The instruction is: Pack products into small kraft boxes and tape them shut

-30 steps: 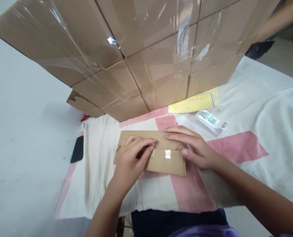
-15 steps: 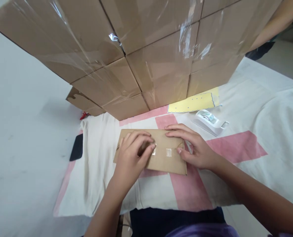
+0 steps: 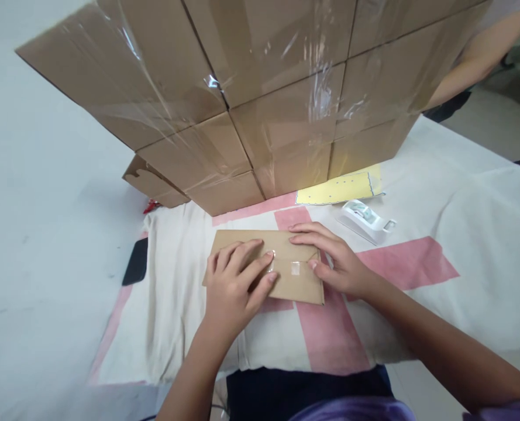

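Note:
A folded brown paper envelope (image 3: 295, 282) lies on the white and pink cloth (image 3: 417, 263) in front of me. Two small pieces of clear tape sit on its flap. My left hand (image 3: 236, 286) lies flat on the envelope's left half, fingers stretched out and pressing near one tape piece. My right hand (image 3: 334, 260) rests on the envelope's right end, fingers spread along the top edge and thumb near the flap's tip.
A tall stack of cardboard boxes (image 3: 260, 93) wrapped in clear film stands close behind the envelope. A white tape dispenser (image 3: 365, 221) and a yellow sheet (image 3: 338, 187) lie to the right. A black phone (image 3: 135, 261) lies at the left. Another person's arm (image 3: 474, 58) shows top right.
My left fingers have spread flatter over the envelope's tape. My right thumb has drawn in toward the flap. The view has shifted slightly.

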Motion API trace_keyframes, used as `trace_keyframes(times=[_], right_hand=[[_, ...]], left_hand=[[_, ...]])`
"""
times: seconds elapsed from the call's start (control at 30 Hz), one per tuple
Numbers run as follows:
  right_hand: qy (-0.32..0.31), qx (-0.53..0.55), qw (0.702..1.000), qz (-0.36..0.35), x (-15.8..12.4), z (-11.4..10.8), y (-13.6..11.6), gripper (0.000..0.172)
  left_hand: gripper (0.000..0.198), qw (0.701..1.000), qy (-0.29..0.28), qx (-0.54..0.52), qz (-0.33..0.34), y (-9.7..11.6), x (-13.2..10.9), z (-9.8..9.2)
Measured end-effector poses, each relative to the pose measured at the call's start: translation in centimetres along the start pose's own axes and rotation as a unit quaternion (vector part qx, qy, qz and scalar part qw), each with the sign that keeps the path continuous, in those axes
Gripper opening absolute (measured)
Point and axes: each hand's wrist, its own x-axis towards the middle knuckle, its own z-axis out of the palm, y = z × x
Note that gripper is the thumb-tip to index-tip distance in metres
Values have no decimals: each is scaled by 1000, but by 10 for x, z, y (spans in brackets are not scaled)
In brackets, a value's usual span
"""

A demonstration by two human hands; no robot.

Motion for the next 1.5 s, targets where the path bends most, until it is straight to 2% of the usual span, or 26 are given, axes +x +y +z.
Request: trace_keyframes(times=[0.13, 0.27, 0.3, 0.4, 0.5, 0.57, 0.7, 0.8, 0.9, 0.97, 1.03, 1.1, 1.13, 1.2, 1.3, 1.37, 1.43, 1.5], right_hand=[[-34, -3, 999, -8, -2, -4, -1, 43], [-86, -22, 995, -39, -6, -6, -1, 84], [-88, -37, 994, -53, -7, -6, 0, 90], [-80, -97, 987, -102, -8, -2, -1, 86], [-36, -128, 979, -155, -9, 5, -4, 75], [-2, -129, 975, -181, -11, 11, -7, 74], [45, -133, 976, -164, -32, 6, -28, 72], [59, -155, 981, -100, -70, -25, -66, 67], [103, -212, 972, -11, -126, -78, -114, 60], [176, -296, 938, 38, -159, -116, -141, 56], [286, -380, 879, 35, -179, -152, -152, 46], [373, -436, 818, 39, -178, -185, -137, 41], [402, -472, 784, 25, -170, -202, -120, 41], [401, -525, 750, 49, -143, -233, -68, 41], [380, -576, 716, 111, -90, -273, 26, 46], [369, -590, 702, 154, -56, -292, 77, 47], [354, -595, 699, 178, -29, -304, 112, 47], [346, -595, 701, 189, -10, -311, 131, 47]], left_hand=[[20, 999, 35, -5, -3, 0, -2, 3], [24, 999, 33, 25, 23, -2, -5, 3], [25, 998, 32, 34, 30, -3, -6, 3], [26, 997, 36, 43, 46, -9, -10, 5], [28, 997, 45, 38, 58, -13, -14, 8], [29, 996, 58, 38, 60, -12, -16, 9], [35, 990, 99, 47, 86, 0, -25, 7], [47, 977, 198, 22, 77, 4, -39, 7], [51, 955, 293, -14, 45, -3, -62, 16], [53, 956, 292, -29, 17, -10, -79, 29], [51, 964, 262, -40, -9, -16, -96, 46], [47, 972, 229, -40, -22, -20, -109, 63], [45, 976, 214, -37, -21, -22, -114, 70], [45, 982, 186, -30, -8, -24, -121, 81], [48, 988, 150, -21, 8, -29, -125, 91], [50, 992, 124, -14, 8, -34, -126, 95], [51, 995, 102, -3, 7, -39, -129, 100], [52, 996, 90, 9, 10, -44, -132, 106]])
